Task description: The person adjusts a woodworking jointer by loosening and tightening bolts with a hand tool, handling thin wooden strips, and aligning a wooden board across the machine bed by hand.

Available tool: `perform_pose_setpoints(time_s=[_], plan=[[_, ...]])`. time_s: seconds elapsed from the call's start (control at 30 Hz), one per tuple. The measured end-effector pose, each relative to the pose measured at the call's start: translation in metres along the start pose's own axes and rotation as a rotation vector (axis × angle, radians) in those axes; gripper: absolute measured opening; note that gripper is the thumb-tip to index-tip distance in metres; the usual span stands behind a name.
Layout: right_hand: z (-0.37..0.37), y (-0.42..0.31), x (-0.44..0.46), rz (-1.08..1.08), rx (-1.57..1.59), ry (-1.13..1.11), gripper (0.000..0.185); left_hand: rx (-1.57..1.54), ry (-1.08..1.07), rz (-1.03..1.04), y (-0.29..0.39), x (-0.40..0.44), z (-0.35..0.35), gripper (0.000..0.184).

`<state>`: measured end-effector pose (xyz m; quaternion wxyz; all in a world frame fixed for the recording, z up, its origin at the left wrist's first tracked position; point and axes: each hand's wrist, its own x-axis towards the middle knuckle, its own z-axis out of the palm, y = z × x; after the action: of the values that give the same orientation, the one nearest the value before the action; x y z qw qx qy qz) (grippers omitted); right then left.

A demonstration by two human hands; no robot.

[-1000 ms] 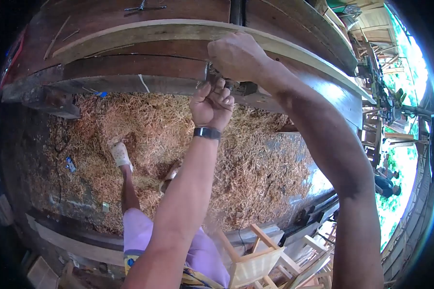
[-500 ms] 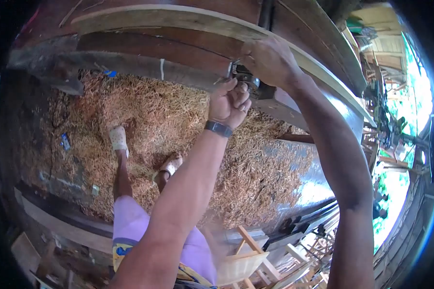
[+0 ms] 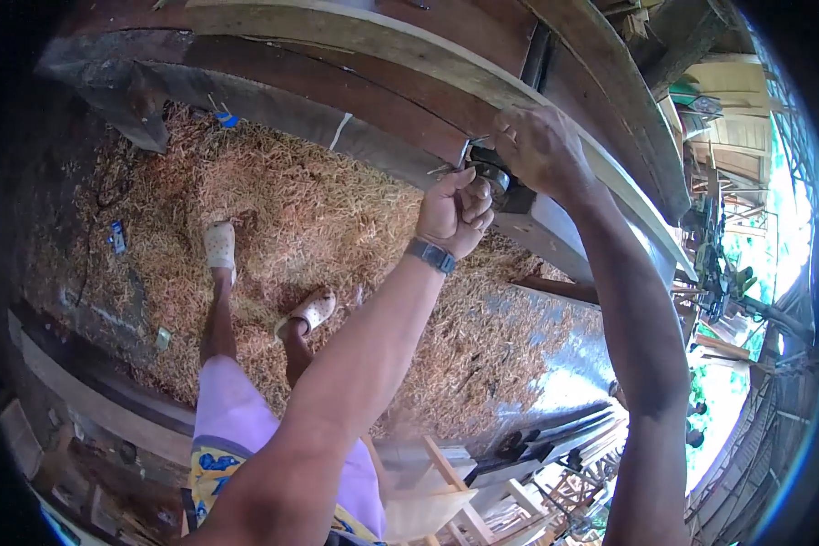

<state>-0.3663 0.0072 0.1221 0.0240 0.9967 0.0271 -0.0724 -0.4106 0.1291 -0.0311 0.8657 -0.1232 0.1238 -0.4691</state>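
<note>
A dark, round metal fitting (image 3: pixel 490 175) sits in a gap at the edge of the wooden bench (image 3: pixel 387 105). Just below it is my left hand (image 3: pixel 457 215), a watch on its wrist, with thumb and fingers curled together; a thin metal piece (image 3: pixel 442 169) shows by the thumb tip. Above and to the right of the fitting, my right hand (image 3: pixel 544 153) has its fingers bent in a pinch, close to a thin bit of metal at the bench edge. What either hand grips is too small or hidden to name.
A long pale board (image 3: pixel 364 44) lies along the bench. Wood shavings (image 3: pixel 273 182) cover the ground around my clog-shod feet (image 3: pixel 220 247). Wooden frames (image 3: pixel 446 473) and stacked dark lengths (image 3: pixel 555 432) stand at lower right. A wooden beam (image 3: pixel 109 396) runs behind me at lower left.
The camera view has shifted and tilted, so the bench now slopes more. Both hands stay at the metal fitting, with the right hand's fingers still bent above it.
</note>
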Motion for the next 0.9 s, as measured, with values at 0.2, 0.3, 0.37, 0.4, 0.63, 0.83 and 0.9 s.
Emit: perform_pose_setpoints(time_s=[0.2,0.3,0.37,0.4,0.63,0.83,0.9], plan=[[0.001,0.001,-0.002,-0.008,0.023,0.034,0.014,0.008,-0.012,-0.011,0.001,0.000,0.003,0.012],[0.000,0.000,-0.002,0.012,-0.006,0.019,0.014,0.012,0.028,-0.013,0.000,0.000,0.003,0.012],[0.001,0.000,-0.003,0.011,0.004,0.027,0.014,0.006,0.041,-0.012,-0.001,-0.001,0.004,0.012],[0.001,0.000,-0.003,0.003,0.018,0.037,0.014,0.003,0.047,-0.012,-0.001,-0.001,0.005,0.012],[-0.006,-0.006,-0.005,0.011,-0.046,-0.004,0.018,0.013,0.018,0.001,-0.003,-0.002,0.008,0.008],[-0.005,-0.003,-0.003,-0.035,-0.032,0.018,0.014,0.010,-0.001,0.010,-0.004,-0.001,0.017,0.013],[-0.007,-0.002,-0.004,-0.044,-0.008,0.045,0.013,0.015,0.031,0.017,-0.005,-0.002,0.020,0.015]])
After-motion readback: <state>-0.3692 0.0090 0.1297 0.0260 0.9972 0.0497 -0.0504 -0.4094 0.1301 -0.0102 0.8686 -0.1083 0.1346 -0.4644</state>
